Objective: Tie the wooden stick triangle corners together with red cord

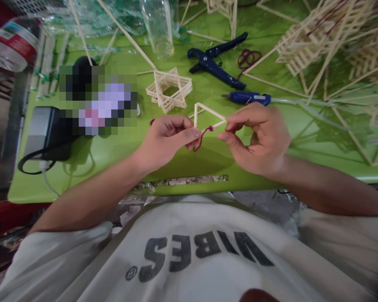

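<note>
My left hand (168,136) pinches one corner of a small triangle of thin wooden sticks (209,110) between thumb and fingers. A dark pink cord (203,138) is knotted on the triangle's lower stick, its loose end hanging by my left fingertips. My right hand (258,136) is at the triangle's right corner, thumb and forefinger drawn together in a pinch; whatever lies between them is too small to make out. Just beyond the hands lies a star-shaped stack of sticks (169,90). A blue glue gun (248,98) rests behind my right hand.
Dark blue cutters (219,65) and a bundle of dark red cord (249,58) lie farther back on the green table (107,176). Larger stick frames (321,46) crowd the right. At left are a black-and-grey box with cables (45,132) and a red-labelled bottle (14,44). A clear bottle (159,29) stands behind.
</note>
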A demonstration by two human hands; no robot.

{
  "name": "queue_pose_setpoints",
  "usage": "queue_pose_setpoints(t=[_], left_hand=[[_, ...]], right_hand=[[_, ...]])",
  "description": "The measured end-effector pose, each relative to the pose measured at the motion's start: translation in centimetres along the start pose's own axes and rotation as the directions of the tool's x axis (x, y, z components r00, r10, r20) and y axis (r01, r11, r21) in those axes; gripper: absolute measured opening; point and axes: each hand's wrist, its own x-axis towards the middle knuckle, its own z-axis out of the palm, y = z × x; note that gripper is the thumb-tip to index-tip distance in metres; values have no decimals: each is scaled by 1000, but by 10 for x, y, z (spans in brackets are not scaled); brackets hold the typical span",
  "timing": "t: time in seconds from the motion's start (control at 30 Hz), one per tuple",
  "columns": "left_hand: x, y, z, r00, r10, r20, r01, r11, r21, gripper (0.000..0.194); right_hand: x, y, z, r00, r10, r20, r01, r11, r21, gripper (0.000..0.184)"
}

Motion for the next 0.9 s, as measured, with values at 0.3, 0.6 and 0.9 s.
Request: queue_pose_setpoints(t=[0.3,0.6,0.9], left_hand=[[-3,11,7,978,188,-86,-167,965,204,45],[-9,12,10,905,423,-38,-351,797,491,33],[-10,15,10,828,559,43,-448,614,650,19]], right_hand=[[7,-16,-5,986,127,111,-122,991,-52,10],[6,-20,-6,935,303,186,-313,949,27,9],[9,-24,-11,869,380,316,-430,897,105,19]])
